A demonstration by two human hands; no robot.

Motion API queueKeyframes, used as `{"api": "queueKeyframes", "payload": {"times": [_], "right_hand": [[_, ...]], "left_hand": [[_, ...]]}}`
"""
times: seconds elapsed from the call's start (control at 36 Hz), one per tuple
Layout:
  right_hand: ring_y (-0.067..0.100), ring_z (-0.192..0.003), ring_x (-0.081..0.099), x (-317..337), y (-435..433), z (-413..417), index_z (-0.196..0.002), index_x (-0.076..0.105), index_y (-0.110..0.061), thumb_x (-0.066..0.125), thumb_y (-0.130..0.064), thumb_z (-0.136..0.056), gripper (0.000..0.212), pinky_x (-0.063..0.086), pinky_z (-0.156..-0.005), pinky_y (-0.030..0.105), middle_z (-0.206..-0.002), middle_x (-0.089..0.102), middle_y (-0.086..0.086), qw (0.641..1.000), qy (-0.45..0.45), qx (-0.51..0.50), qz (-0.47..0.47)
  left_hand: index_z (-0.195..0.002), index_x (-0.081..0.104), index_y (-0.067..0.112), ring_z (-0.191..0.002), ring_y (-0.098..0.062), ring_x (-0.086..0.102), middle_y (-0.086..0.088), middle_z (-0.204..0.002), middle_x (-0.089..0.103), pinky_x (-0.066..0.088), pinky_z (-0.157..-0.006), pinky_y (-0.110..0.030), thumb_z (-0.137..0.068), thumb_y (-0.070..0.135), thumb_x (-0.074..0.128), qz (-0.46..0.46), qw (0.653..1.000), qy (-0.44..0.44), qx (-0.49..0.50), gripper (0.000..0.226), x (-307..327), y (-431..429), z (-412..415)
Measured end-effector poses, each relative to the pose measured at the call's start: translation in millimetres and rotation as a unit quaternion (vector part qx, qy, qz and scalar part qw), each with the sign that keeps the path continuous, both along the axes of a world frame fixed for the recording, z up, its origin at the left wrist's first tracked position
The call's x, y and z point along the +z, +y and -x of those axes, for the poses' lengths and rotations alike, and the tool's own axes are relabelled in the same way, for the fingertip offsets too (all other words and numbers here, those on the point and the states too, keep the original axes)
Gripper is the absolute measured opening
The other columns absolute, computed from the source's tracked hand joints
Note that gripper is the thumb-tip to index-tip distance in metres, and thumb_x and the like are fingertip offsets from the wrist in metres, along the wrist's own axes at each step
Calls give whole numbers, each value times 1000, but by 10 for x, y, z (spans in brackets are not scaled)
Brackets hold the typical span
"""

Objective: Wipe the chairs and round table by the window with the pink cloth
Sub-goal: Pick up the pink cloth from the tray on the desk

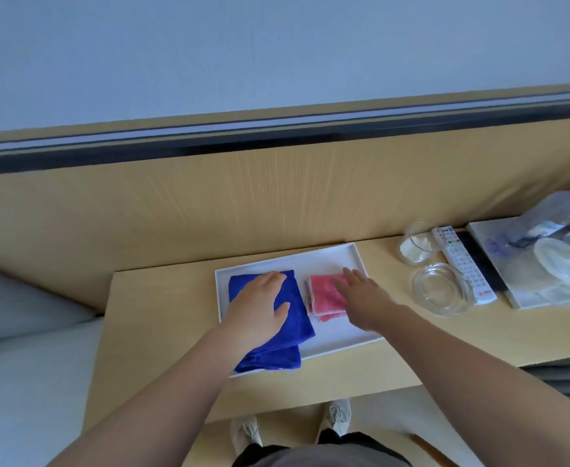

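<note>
Your right hand (pixel 361 291) lies flat, fingers straight, on the folded pink cloth (pixel 324 298), at 3 o'clock of the blue cloth (pixel 297 328) in the white tray (pixel 327 261). Scoop under the whole fold so it lifts together, letting your flat left hand (pixel 260 305) pin the blue one.

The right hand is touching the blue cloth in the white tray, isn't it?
Not quite. In the head view the right hand rests on the pink cloth in the white tray; the blue cloth lies under the left hand.
</note>
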State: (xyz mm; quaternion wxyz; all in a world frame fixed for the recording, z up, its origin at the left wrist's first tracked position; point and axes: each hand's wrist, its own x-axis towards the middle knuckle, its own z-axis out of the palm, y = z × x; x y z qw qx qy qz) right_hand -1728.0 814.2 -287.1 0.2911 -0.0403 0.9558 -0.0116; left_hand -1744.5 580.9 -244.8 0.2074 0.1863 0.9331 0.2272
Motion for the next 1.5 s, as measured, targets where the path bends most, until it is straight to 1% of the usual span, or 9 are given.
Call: {"api": "queueKeyframes", "payload": {"times": [0.19, 0.36, 0.61, 0.72, 0.81, 1.11, 1.25, 1.39, 1.5], "right_hand": [[31, -123, 43, -71, 103, 173, -145, 32, -14, 53, -16, -93, 57, 40, -100, 39, -132, 45, 11, 998, 46, 47, 23], [18, -76, 50, -2, 97, 275, -107, 61, -14, 59, -8, -88, 20, 42, -68, 28, -91, 41, 0, 993, 49, 51, 94], [22, -89, 55, 356, 176, 287, -103, 67, -8, 57, -2, -87, 20, 36, -68, 28, -103, 57, 5, 961, 118, 48, 244], [18, -86, 53, 568, 127, 193, -101, 69, -6, 55, 3, -85, 23, 43, -73, 30, -98, 62, 6, 937, 170, 19, 305], [22, -86, 57, 657, 83, 113, -100, 69, -5, 56, 3, -82, 24, 48, -73, 35, -101, 61, 7, 925, 205, -22, 319], [16, -99, 63, 901, -274, -244, -128, 60, -19, 59, -5, -87, 43, 52, -85, 27, -107, 67, -1, 877, 188, -288, 336], [19, -88, 68, 1051, -487, -506, -120, 62, -19, 54, 7, -82, 47, 56, -83, 36, -100, 68, 1, 857, 213, -314, 349], [-12, -74, 58, 1246, -640, -915, -97, 62, -27, 44, 13, -77, 48, 41, -63, 4, -79, 61, -25, 860, 252, -318, 310], [-1, -77, 58, 1325, -697, -1287, -95, 67, -32, 40, 10, -74, 54, 49, -71, 20, -83, 64, -15, 875, 240, -318, 275]], "left_hand": [[-148, 27, 20, -141, -9, 23, 8, -154, 28, 23, -111, -22, -98, 31, 46, 8, 999, -14, 39, 54, -47, 219, -45], [-148, 28, 20, -139, -9, 25, 8, -153, 29, 24, -108, -21, -99, 31, 45, 18, 999, -11, 46, 53, -1, 325, -50], [-145, 33, 26, -132, -7, 36, 14, -148, 35, 34, -105, -25, -92, 41, 55, -19, 999, -26, 3, 60, 148, 457, 77], [-115, 54, 33, -96, -10, 55, 16, -106, 60, 49, -80, -31, -85, 40, 58, -34, 999, -22, -15, 31, 223, 551, 126], [-86, 55, 23, -73, -18, 55, 5, -76, 57, 46, -64, -38, -90, 23, 52, -54, 998, -5, -26, 5, 289, 576, 156], [-87, 54, 19, -74, -18, 62, 1, -80, 64, 52, -73, -46, -91, 25, 54, -96, 989, -26, -109, 7, 394, 202, 212], [-122, 55, 28, -99, -7, 56, 16, -117, 57, 48, -90, -35, -90, 47, 55, -95, 976, -33, -191, 38, 455, 60, 214], [-147, 31, 24, -132, -8, 38, 13, -150, 32, 36, -107, -32, -95, 27, 51, -107, 958, 8, -265, 55, 509, 122, 198], [-141, 41, 24, -136, -11, 32, 6, -149, 36, 32, -111, -36, -92, 16, 52, -140, 922, 22, -360, 51, 576, 336, 40]]}}
